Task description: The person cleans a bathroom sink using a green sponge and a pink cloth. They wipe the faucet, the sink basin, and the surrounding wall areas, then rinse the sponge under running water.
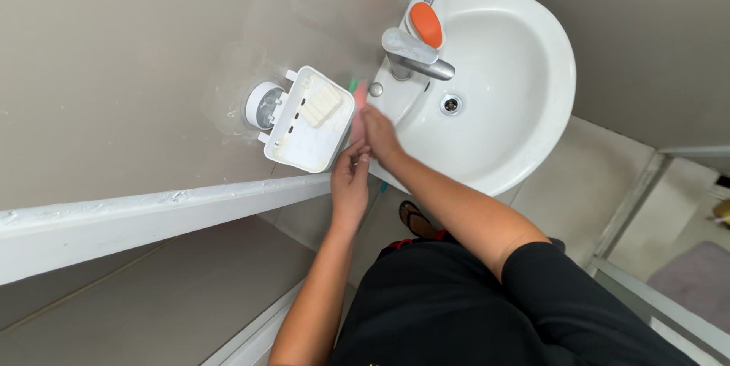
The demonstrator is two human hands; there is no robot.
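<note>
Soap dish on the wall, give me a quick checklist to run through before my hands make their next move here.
1. Soap dish seated on its round wall mount: ok, it hangs there, tilted in this view.
2. Soap bar inside the dish: ok, it lies in the upper part.
3. Left hand and right hand placed: ok, both meet at the edge of the sink, beside the dish.
4. What the hands hold: cannot tell, something pinkish and green shows between them.
5. Faucet: ok, no water seen running.
6. Orange soap behind the faucet: ok, resting on the rim.
</note>
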